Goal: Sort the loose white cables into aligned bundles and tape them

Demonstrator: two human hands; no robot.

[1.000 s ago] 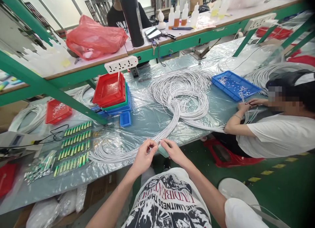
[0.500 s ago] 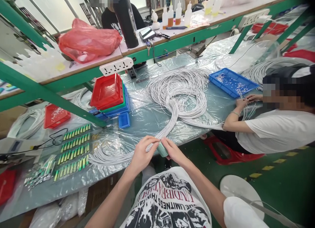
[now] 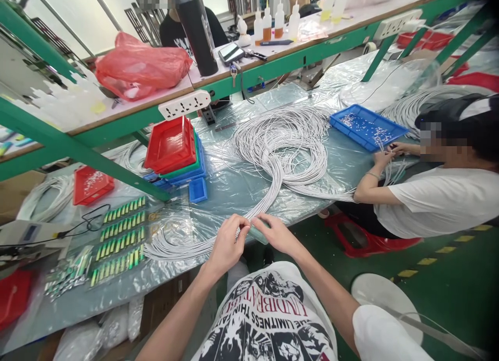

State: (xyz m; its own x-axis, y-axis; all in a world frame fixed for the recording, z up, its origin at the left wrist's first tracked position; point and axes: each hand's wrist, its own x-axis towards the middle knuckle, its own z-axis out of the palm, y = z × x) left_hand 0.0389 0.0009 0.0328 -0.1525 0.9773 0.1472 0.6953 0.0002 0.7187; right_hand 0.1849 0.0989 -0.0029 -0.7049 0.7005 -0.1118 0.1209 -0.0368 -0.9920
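Observation:
My left hand [image 3: 229, 242] is closed, thumb and fingertips pinched together at the table's front edge. What lies in the pinch is too small to make out. Close to its right, my right hand [image 3: 278, 235] has bent fingers and its thumb reaching toward the left fingertips; its grip is partly hidden. A pale green, shiny surface [image 3: 259, 235] shows between the hands, and I cannot tell if it is held. Just behind both hands runs a thick bundle of white cables [image 3: 273, 187], curving left to loose ends [image 3: 167, 248] and back to a large coiled heap [image 3: 280, 124].
Stacked red, green and blue trays [image 3: 171, 147] stand left of the coil, beside a small blue tray [image 3: 198, 190]. Rows of green-yellow parts [image 3: 120, 231] lie at left. At right, a co-worker [image 3: 429, 194] works by a blue tray [image 3: 366, 127]. A green-framed shelf [image 3: 273, 80] spans the back.
My right fingers have shifted slightly and the thumb is more stretched out. The green surface between the hands looks flatter. My left hand stays pinched in nearly the same place.

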